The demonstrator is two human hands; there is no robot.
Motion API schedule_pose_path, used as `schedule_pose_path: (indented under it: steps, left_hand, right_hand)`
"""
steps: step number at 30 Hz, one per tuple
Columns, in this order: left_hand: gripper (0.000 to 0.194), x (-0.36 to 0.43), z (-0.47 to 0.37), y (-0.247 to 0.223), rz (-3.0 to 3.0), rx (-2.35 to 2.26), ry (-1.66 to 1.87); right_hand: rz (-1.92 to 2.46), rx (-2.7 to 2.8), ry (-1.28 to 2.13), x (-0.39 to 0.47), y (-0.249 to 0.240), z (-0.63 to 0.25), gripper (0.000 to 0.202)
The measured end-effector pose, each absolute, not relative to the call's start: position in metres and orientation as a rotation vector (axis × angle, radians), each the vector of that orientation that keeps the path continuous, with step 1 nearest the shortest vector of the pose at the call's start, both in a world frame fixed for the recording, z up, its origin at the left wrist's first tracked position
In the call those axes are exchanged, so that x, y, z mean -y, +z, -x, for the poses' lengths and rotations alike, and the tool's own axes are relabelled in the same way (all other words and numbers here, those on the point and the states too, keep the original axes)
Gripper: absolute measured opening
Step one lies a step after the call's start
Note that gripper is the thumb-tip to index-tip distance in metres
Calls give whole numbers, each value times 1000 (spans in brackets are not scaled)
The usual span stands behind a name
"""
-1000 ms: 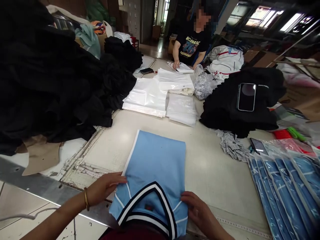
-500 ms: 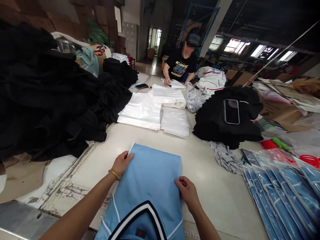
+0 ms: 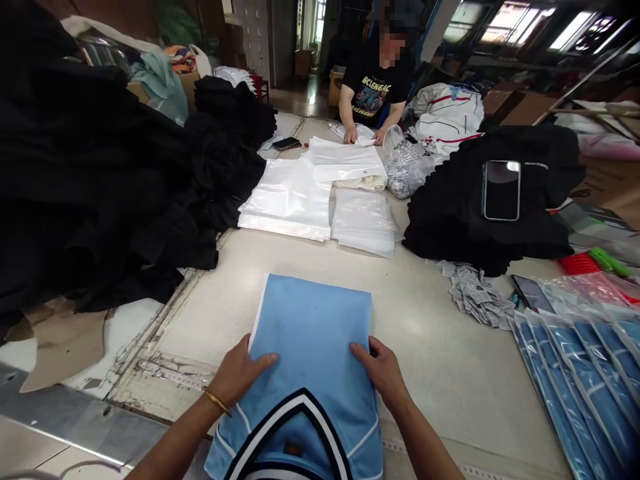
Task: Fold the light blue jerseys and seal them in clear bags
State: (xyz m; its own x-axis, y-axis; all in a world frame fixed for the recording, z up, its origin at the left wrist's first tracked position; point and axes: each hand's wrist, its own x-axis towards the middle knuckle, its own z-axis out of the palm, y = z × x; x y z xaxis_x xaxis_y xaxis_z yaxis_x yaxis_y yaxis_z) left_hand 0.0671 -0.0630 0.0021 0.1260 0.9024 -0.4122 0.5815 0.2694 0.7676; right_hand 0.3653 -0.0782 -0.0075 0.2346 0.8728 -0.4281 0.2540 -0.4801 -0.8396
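A light-blue jersey (image 3: pixel 313 333) lies folded on the table in front of me, its V-shaped black-and-white collar trim toward my body. My left hand (image 3: pixel 241 375) grips its left edge, thumb on top and fingers mostly hidden at the side. On the opposite edge my right hand (image 3: pixel 384 372) holds the cloth the same way, a little below the far right corner. A white strip shows along the jersey's left side. The collar end is partly cut off by the bottom of the view.
White plastic bags (image 3: pixel 287 200) and clear bags (image 3: pixel 363 220) lie ahead. Black garments (image 3: pixel 125 187) heap up at left. A phone (image 3: pixel 501 191) rests on a black pile at right, near grey tags (image 3: pixel 477 293) and bagged blue garments (image 3: pixel 565 373). A co-worker (image 3: pixel 375 87) handles white cloth across the table.
My left hand has slid down the jersey's left edge toward me, its thumb now flat on the cloth. My right hand keeps its hold on the right edge. The view has tilted downward.
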Motion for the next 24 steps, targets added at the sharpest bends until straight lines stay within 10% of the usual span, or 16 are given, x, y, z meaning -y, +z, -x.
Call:
schedule_pose_path:
  steps: [12,24]
  left_hand:
    - [63,109,-109,16,-1703,-1628,404]
    - [59,84,-184,57,-1913,-755,-49]
  right_hand:
    - [1722,741,1402,130,12,-331,51]
    - [1740,665,1378,106,5,-333,65]
